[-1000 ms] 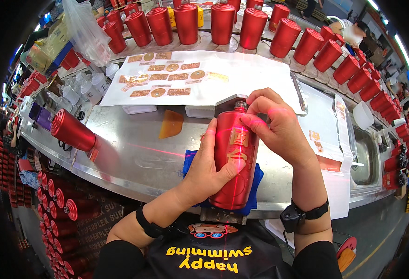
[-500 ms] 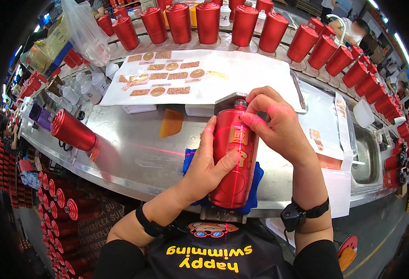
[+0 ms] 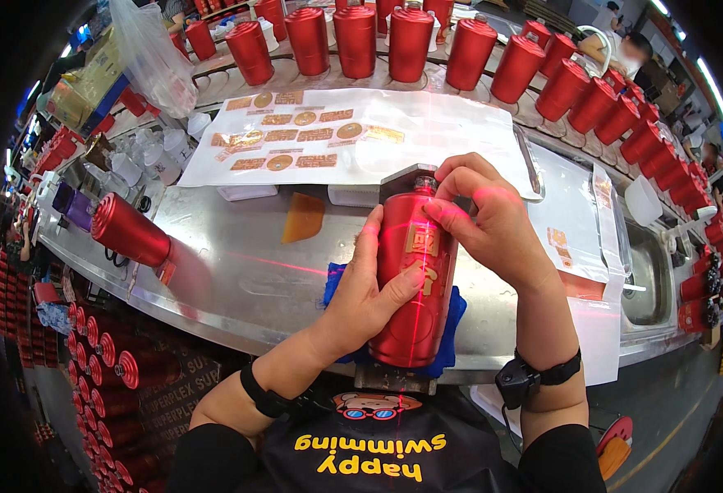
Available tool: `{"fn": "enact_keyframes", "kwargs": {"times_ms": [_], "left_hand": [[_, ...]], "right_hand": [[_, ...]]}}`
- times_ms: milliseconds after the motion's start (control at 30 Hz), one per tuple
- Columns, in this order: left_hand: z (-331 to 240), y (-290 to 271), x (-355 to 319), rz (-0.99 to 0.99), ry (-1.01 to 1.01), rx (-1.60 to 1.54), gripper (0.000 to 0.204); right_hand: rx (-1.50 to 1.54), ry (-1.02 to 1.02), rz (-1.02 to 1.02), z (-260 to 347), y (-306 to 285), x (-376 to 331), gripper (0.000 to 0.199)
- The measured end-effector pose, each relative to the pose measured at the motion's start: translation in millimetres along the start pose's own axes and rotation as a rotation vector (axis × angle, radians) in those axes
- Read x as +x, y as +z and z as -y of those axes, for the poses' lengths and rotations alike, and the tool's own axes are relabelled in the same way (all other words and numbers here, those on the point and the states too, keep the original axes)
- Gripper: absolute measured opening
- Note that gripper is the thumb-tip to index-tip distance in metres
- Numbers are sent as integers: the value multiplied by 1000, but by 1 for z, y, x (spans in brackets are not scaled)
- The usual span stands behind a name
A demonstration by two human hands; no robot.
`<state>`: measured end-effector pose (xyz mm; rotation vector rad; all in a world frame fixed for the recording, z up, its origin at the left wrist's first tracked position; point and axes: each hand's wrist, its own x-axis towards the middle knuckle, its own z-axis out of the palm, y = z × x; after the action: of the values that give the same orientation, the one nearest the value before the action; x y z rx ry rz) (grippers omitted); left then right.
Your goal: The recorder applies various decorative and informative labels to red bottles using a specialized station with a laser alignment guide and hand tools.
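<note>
A red bottle (image 3: 410, 333) with raised gold characters down its front leans back, its neck pointing away from me, over a blue cloth (image 3: 453, 324). My left hand (image 3: 360, 292) is wrapped round its left side, thumb lying across the front by the lower character. At the bottle's shoulder, just under the neck, the thumb and fingers of my right hand (image 3: 488, 218) are pinched together. Whatever thin thing may be between them is too small to make out. Red laser lines cross the bottle's front. A metal plate (image 3: 406, 174) stands behind its neck.
White sheets with gold decals (image 3: 361, 152) cover the far bench. Left are another red bottle (image 3: 130, 230), an amber scraper-like piece (image 3: 303, 218) and clear squeeze bottles (image 3: 127, 168). A conveyor of red bottles (image 3: 409, 49) curves behind; a sink (image 3: 644, 287) lies right.
The red bottles on the conveyor have shifted to the right. My two hands and the bottle between them look almost the same.
</note>
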<state>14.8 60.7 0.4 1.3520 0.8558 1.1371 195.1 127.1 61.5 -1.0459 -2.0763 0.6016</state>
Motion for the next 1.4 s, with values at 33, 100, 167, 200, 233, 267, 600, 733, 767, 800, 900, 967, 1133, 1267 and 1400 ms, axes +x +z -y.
{"fn": "enact_keyframes", "kwargs": {"times_ms": [33,100,167,200,233,267,600,733,767,800,900,967,1133,1267,1400], "left_hand": [[0,0,0,5,-9,-4,87],[1,0,-1,8,-2,3,88],[3,-1,-1,10,3,11,88],[4,-1,-2,6,4,2,88],[5,-1,-2,2,5,-7,88],[3,0,-2,3,4,-7,88],[1,1,-2,-3,5,5,92],[-3,4,-3,-14,-28,10,91],[-2,4,-3,-13,-29,10,91],[1,2,-2,-9,-19,-6,88],[1,-2,-3,0,-48,-134,79],[1,-3,-3,4,-83,-249,74],[1,-1,-1,8,-24,-188,66],[3,-4,0,21,-16,-180,65],[3,-2,-1,1,-19,-182,64]], "right_hand": [[-7,2,1,0,0,0,16],[-4,-5,-6,-1,0,-1,16],[0,-12,-12,-1,1,-1,16],[2,-16,-15,-1,1,-1,16],[5,-18,-18,-1,1,-1,16],[5,-17,-18,-1,1,-1,16],[-11,-33,-34,-2,2,0,16],[-2,-28,-53,-1,3,-1,13],[-2,-27,-54,-1,3,-2,13],[2,-18,-64,-1,2,-3,12],[27,45,-150,-5,4,-10,18],[75,150,-184,-7,3,-22,40],[217,260,-124,-9,24,-63,79],[273,299,-125,-5,36,-67,93],[188,252,-134,-6,41,-66,99]]}}
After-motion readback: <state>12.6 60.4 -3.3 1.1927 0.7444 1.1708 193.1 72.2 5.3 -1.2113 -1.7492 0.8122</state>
